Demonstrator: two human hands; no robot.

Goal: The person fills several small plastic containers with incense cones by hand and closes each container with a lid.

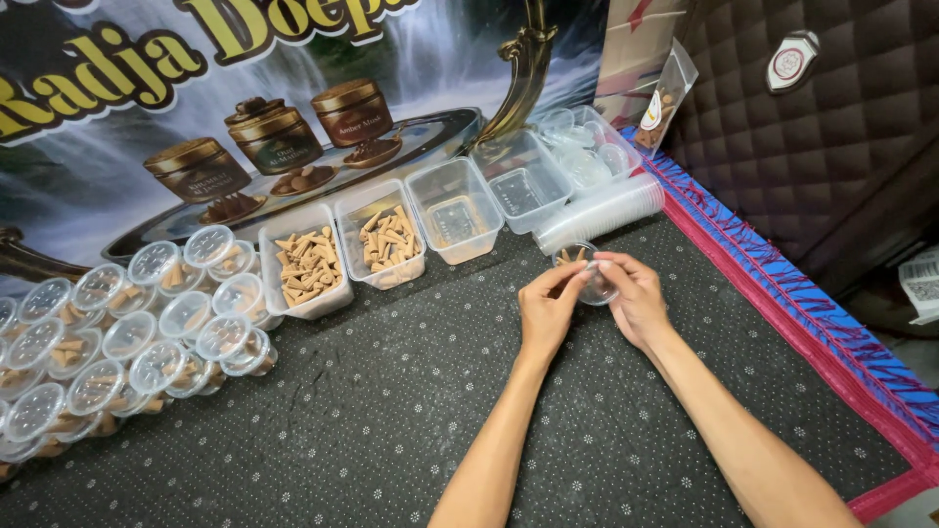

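Small clear plastic cup (579,262) with a few tan incense cones inside sits between both hands, held just above the dark dotted mat (391,411), near the lying stack of empty cups (602,210). Left hand (548,311) pinches the cup's near-left edge with thumb and fingertips; right hand (634,298) pinches a clear lid (599,288) against the rim on the right side. Whether the lid is already seated, cannot tell.

Handling guess: cup looks thin-walled, very light, flexes easily, a bit slick; squeeze too hard and it probably buckles or tips cones out. Best hold looks like the rim, opposite sides, light fingertip pressure.

Around it: two rectangular tubs of loose cones (308,266) (386,242), two empty tubs (455,217) (523,181), a tub of loose lids (585,147). Pile of filled, lidded cups (127,332) lies far left, well apart from the hands. Printed banner (245,108) stands behind the tubs.
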